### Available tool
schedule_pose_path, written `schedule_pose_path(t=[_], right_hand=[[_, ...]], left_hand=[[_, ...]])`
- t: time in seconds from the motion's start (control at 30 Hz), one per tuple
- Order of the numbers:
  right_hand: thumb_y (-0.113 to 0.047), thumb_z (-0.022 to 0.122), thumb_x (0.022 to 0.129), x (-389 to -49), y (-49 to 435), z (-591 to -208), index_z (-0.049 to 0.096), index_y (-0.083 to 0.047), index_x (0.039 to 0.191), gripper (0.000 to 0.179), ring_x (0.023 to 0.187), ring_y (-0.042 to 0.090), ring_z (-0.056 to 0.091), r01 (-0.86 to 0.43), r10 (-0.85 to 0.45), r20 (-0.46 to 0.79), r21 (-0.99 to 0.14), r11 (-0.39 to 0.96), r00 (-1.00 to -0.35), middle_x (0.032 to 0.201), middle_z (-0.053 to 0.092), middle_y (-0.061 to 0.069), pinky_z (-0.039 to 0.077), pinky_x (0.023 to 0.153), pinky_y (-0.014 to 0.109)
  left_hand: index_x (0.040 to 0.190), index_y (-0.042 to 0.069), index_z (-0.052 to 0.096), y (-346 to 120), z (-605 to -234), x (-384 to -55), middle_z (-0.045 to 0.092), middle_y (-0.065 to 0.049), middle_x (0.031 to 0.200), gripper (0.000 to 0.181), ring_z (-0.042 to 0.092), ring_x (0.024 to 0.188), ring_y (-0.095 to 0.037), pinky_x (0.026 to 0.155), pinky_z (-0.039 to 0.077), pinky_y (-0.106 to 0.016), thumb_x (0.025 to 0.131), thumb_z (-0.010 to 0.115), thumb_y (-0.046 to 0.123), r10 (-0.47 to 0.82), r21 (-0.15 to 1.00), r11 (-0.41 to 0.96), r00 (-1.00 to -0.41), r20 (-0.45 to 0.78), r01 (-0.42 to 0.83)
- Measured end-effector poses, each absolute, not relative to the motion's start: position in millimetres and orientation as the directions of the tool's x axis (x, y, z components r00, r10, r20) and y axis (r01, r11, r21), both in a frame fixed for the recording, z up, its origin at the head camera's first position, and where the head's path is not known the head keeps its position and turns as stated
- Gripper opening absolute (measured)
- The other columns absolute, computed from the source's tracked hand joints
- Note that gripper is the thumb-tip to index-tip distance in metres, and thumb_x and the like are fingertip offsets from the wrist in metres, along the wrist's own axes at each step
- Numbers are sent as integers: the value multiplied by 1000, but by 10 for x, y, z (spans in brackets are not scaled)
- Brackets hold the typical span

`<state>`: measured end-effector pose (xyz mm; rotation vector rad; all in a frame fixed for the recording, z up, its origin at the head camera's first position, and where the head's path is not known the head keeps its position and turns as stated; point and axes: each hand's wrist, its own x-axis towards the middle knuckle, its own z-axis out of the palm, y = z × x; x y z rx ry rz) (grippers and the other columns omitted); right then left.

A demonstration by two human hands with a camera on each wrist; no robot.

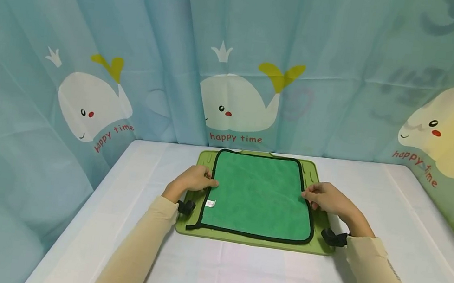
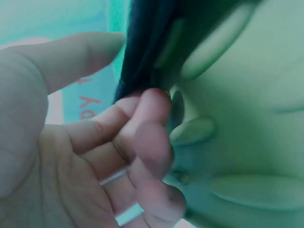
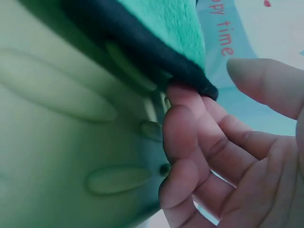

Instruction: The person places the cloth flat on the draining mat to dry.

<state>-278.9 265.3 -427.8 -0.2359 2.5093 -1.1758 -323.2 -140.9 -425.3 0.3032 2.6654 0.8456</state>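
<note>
A green towel (image 1: pixel 260 196) with black edging and a small white label lies spread over a lighter green board (image 1: pixel 257 241). At the towel's left edge, my left hand (image 1: pixel 194 178) has its thumb on top and its fingers curled underneath. The right hand (image 1: pixel 327 199) pinches the opposite edge in the same manner. In the left wrist view, the fingers (image 2: pixel 153 147) curl by the dark edging (image 2: pixel 142 52), close over the board. The right wrist view shows fingertips (image 3: pixel 179 130) under the black hem (image 3: pixel 156 50), with the board's raised oval ridges (image 3: pixel 118 180) beside them.
The board rests on a table with a white cloth (image 1: pixel 156 171). A light blue curtain (image 1: pixel 159 35) printed with whales hangs behind the table and along its sides. Black straps (image 1: pixel 335 238) sit at the wrists.
</note>
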Motion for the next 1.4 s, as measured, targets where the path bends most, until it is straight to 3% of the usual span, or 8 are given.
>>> schedule_pose_path(t=[0.13,0.3,0.43,0.67,0.93,1.07,1.27,1.4], right_hand=[[-26,55,107,-2962,2638,-4277,59,2,113,30,79,18,56,18,-286,-254,-776,630,-924,85,61,5,47,69,30],[-23,53,107,-3168,2618,-4306,59,5,116,30,77,17,57,13,-267,-226,-786,618,-937,86,62,5,48,66,30],[-23,54,107,-3289,2600,-4351,62,3,108,27,71,17,57,-14,-225,-173,-762,647,-959,79,61,4,47,62,31],[-19,58,104,-3392,2537,-4388,56,-5,89,21,71,19,59,-61,-190,-108,-699,712,-976,79,56,4,45,67,33],[-20,57,105,-3390,2556,-4355,61,2,117,26,78,23,63,-51,-77,-4,-716,696,-997,102,67,18,45,68,33],[-19,57,105,-3380,2584,-4359,59,3,116,26,78,21,63,-33,-92,-43,-717,697,-995,104,66,20,46,70,33],[-15,57,104,-3360,2606,-4331,58,6,112,23,72,16,59,-15,-181,-153,-723,690,-971,90,63,10,47,68,32],[-13,58,103,-3332,2625,-4320,58,7,109,21,69,15,56,-11,-214,-187,-727,687,-959,79,60,5,46,65,32]], left_hand=[[76,16,52,-1405,-4245,-3447,54,1,70,34,46,59,-12,56,37,-27,100,65,36,314,611,783,-921,-231,114],[71,17,49,-1402,-4293,-3655,47,3,63,39,41,54,-12,53,34,-28,102,62,36,291,649,757,-931,-221,82],[79,15,58,-1361,-4339,-3737,42,5,61,30,38,54,-12,54,34,-29,103,62,34,260,657,747,-953,-155,97],[67,17,50,-1273,-4358,-3775,31,5,56,40,32,51,-13,53,32,-30,102,64,31,192,602,792,-977,-96,96],[95,13,68,-1336,-4342,-3756,63,-2,87,19,47,61,-14,60,41,-31,100,66,31,127,571,818,-990,-62,69],[100,12,69,-1347,-4346,-3742,67,-7,99,20,49,65,-15,63,42,-32,101,66,32,135,577,814,-989,-62,75],[104,11,68,-1343,-4330,-3719,67,-8,113,20,54,76,-17,70,44,-32,100,66,31,160,559,826,-982,-104,75],[102,10,68,-1340,-4311,-3702,67,-10,113,18,55,75,-18,70,44,-34,99,68,27,183,560,823,-977,-105,94]])
